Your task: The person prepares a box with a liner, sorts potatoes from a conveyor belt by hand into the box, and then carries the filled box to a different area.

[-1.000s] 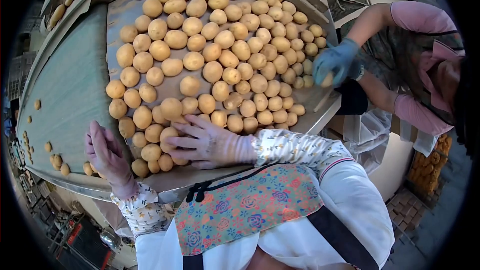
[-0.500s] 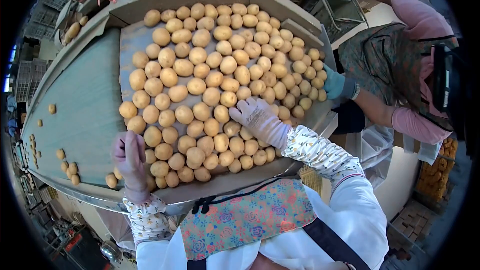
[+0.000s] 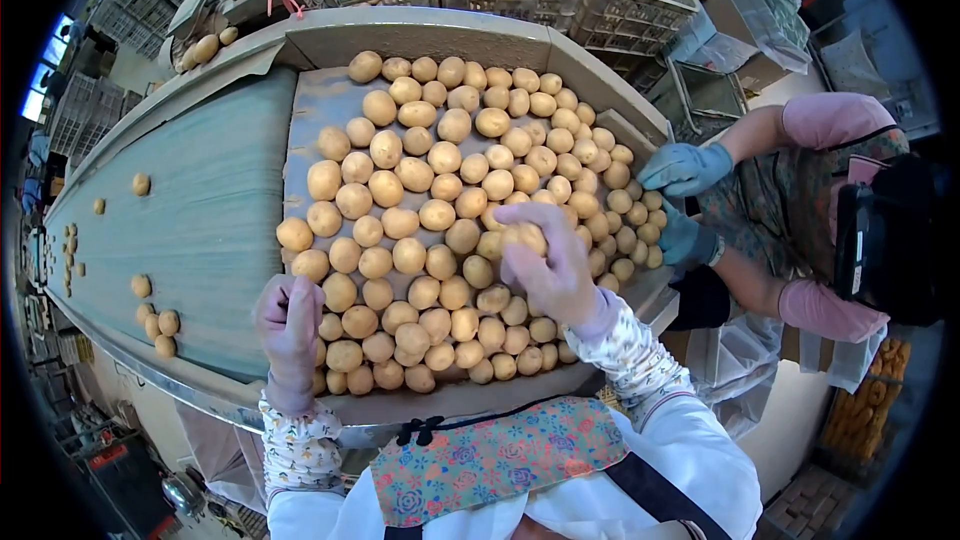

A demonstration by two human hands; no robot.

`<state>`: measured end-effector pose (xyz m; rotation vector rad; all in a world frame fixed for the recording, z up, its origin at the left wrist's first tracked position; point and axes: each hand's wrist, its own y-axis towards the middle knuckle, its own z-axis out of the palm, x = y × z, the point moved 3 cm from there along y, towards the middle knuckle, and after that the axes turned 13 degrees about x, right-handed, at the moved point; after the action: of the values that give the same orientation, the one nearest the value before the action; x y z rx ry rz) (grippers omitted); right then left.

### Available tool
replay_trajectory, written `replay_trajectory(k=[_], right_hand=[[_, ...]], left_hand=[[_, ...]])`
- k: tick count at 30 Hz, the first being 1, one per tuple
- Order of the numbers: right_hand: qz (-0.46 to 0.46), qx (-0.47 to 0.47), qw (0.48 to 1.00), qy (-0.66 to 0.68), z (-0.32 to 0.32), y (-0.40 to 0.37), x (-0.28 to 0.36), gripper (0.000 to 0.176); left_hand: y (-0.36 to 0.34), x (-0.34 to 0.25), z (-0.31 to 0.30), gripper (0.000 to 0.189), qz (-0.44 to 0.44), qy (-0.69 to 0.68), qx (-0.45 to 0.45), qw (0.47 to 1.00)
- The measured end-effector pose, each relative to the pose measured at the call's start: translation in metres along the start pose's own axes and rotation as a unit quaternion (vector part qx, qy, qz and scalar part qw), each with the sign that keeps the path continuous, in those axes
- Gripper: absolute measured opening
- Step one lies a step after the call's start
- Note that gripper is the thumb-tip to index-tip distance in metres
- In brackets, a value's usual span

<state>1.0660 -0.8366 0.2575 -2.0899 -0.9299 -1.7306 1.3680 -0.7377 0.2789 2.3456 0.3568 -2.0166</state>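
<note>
My right hand, in a pale glove, is raised over the middle of the potato layer, its thumb and fingers curled round a potato. By the left edge of the layer, my left hand is closed in a fist above the near rim; whatever is inside it is hidden. Many potatoes lie spread on the grey sorting surface between and beyond my hands.
A green belt carrying scattered potatoes runs along the left. Metal rims border the surface. At the right, a co-worker's two blue-gloved hands touch the potatoes' edge. Crates with potatoes stand behind the far rim.
My right hand has lifted slightly right and now grips a potato. My left hand remains closed. The co-worker's far hand has come down to the potatoes. The view has shifted, showing more crates.
</note>
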Motion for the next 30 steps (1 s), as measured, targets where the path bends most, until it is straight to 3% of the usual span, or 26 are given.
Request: replay_trajectory(k=[1, 3, 5, 7, 9, 11, 13, 14, 16, 17, 18, 19, 21, 23, 24, 25, 28, 29, 30], right_hand=[[-0.049, 0.008, 0.998, -0.047, -0.006, 0.006, 0.033, 0.044], [-0.262, 0.046, 0.935, -0.235, -0.025, 0.009, 0.092, 0.041], [-0.307, -0.079, 0.889, -0.331, -0.055, 0.038, 0.108, 0.047], [-0.209, -0.188, 0.881, -0.380, -0.091, 0.105, 0.079, 0.052], [-0.078, -0.193, 0.909, -0.362, -0.117, 0.168, 0.027, 0.058], [-0.056, -0.124, 0.929, -0.343, -0.099, 0.179, -0.007, 0.056], [-0.037, -0.017, 0.945, -0.326, -0.050, 0.156, -0.040, 0.049], [-0.020, -0.010, 0.931, -0.363, -0.026, 0.139, -0.069, 0.050], [0.019, -0.038, 0.875, -0.482, 0.023, 0.105, -0.120, 0.055], [0.067, -0.015, 0.871, -0.487, 0.046, 0.083, -0.108, 0.064], [0.007, -0.021, 0.903, -0.430, 0.058, 0.063, -0.102, 0.070], [0.009, -0.010, 0.906, -0.424, 0.071, 0.044, -0.076, 0.073], [-0.019, 0.098, 0.921, -0.376, 0.075, 0.017, -0.047, 0.073], [-0.056, 0.151, 0.889, -0.429, 0.064, 0.007, -0.049, 0.070], [-0.038, 0.123, 0.885, -0.447, 0.044, 0.003, -0.069, 0.063], [0.004, 0.060, 0.886, -0.460, 0.023, -0.003, -0.079, 0.063], [0.089, -0.067, 0.891, -0.439, 0.011, -0.033, -0.080, 0.063], [0.065, -0.051, 0.912, -0.401, 0.020, -0.043, -0.071, 0.067], [0.056, 0.024, 0.929, -0.364, 0.033, -0.048, -0.058, 0.067]], left_hand=[[0.001, 0.000, 0.000, 0.027, 0.000, 0.004, -0.001, 1.000], [0.000, -0.003, 0.001, 0.027, -0.005, -0.003, -0.002, 1.000], [0.000, -0.005, 0.002, 0.027, 0.002, -0.005, -0.001, 1.000], [0.000, -0.004, 0.002, 0.026, 0.011, -0.031, 0.001, 0.999], [-0.004, -0.005, 0.001, 0.026, 0.015, -0.009, 0.007, 1.000], [0.001, 0.001, -0.005, 0.020, -0.011, 0.021, 0.000, 1.000], [0.005, 0.003, -0.005, 0.017, -0.090, 0.144, 0.082, 0.982], [0.005, 0.004, -0.007, 0.016, -0.128, 0.206, 0.126, 0.962], [-0.005, 0.020, -0.005, 0.026, -0.053, 0.380, 0.316, 0.868], [-0.010, 0.022, 0.007, 0.031, -0.115, 0.388, 0.371, 0.836], [-0.015, 0.024, 0.017, 0.036, -0.175, 0.390, 0.423, 0.799], [-0.016, 0.026, 0.025, 0.039, -0.175, 0.403, 0.433, 0.787], [-0.019, 0.030, 0.039, 0.046, -0.176, 0.428, 0.460, 0.758], [-0.014, 0.027, 0.045, 0.048, -0.173, 0.400, 0.400, 0.806], [-0.013, 0.026, 0.048, 0.050, -0.169, 0.385, 0.370, 0.828], [-0.014, 0.024, 0.051, 0.053, -0.105, 0.338, 0.333, 0.874], [-0.004, 0.021, 0.048, 0.048, -0.036, 0.351, 0.272, 0.895], [-0.003, 0.023, 0.047, 0.043, -0.019, 0.342, 0.248, 0.906], [0.002, 0.001, 0.053, 0.042, 0.056, 0.422, 0.235, 0.874]])
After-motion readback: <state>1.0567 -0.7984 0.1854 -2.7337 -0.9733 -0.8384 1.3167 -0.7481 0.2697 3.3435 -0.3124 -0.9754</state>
